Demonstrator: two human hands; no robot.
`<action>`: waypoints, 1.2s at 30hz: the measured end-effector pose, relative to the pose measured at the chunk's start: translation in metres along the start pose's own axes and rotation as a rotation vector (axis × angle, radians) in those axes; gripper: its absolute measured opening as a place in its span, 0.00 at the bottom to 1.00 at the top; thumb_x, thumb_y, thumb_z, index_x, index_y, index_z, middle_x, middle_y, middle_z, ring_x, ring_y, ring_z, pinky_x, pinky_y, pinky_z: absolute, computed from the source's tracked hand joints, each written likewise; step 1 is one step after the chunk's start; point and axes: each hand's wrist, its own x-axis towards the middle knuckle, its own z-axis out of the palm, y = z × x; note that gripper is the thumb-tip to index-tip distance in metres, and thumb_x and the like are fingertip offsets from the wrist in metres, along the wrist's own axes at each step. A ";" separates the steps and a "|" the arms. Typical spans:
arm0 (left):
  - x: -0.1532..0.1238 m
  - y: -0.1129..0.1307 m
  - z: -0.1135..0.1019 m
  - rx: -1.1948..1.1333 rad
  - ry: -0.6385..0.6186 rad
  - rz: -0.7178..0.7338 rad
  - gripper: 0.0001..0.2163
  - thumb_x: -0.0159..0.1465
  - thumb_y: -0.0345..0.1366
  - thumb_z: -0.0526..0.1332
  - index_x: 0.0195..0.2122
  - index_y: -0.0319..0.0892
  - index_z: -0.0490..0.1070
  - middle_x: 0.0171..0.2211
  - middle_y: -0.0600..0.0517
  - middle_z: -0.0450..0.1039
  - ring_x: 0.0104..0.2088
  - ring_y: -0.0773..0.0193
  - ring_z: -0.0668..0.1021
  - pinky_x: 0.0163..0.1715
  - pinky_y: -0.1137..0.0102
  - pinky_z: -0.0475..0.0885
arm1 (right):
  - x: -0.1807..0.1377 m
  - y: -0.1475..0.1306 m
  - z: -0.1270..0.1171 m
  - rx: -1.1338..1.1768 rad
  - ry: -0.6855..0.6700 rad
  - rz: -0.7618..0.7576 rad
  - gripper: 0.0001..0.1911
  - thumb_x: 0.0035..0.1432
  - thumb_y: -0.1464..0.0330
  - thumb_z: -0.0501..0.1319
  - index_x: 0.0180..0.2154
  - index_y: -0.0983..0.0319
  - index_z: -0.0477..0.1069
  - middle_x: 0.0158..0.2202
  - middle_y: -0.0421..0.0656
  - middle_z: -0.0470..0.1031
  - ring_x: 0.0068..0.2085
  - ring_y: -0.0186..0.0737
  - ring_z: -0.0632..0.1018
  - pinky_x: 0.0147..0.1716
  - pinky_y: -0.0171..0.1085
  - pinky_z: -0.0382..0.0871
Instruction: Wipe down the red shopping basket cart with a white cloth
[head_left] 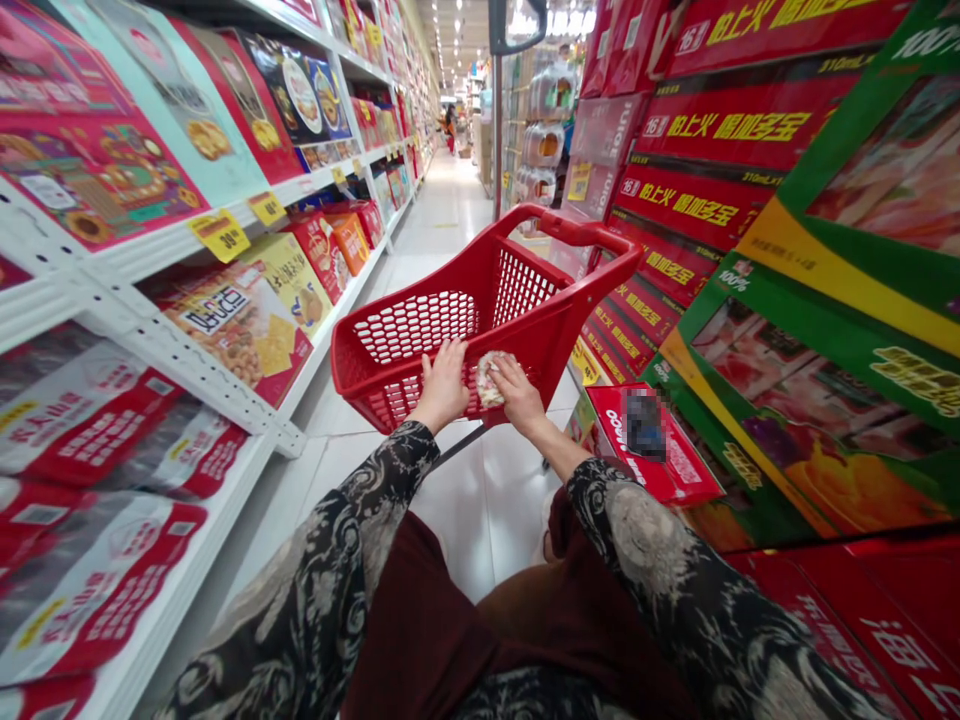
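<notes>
A red plastic shopping cart point(525, 345) with pierced basket walls stands sideways before me in the aisle, its handle at the upper right. My left hand point(445, 383) grips the near side of its basket, fingertips reaching the top rim. Just to the right, my right hand point(517, 390) has its fingers closed on a crumpled, light patterned cloth point(489, 380). The cloth is pressed to the outside of the cart's near wall. No goods show in the visible part of the basket.
White shelves point(217, 230) with boxed and bagged foods line the left side. Stacked red drink cartons point(712, 135) and green gift boxes point(847, 380) rise close on the right. A red box point(675, 480) juts out by my right arm. White tiled floor point(442, 215) runs down the aisle.
</notes>
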 end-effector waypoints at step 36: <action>-0.034 -0.150 -0.059 0.210 0.007 -0.349 0.32 0.54 0.38 0.56 0.62 0.39 0.54 0.63 0.38 0.55 0.64 0.43 0.55 0.59 0.39 0.48 | 0.109 -0.082 -0.018 -0.033 0.131 -0.121 0.23 0.64 0.74 0.50 0.58 0.51 0.62 0.64 0.35 0.57 0.68 0.38 0.44 0.66 0.49 0.46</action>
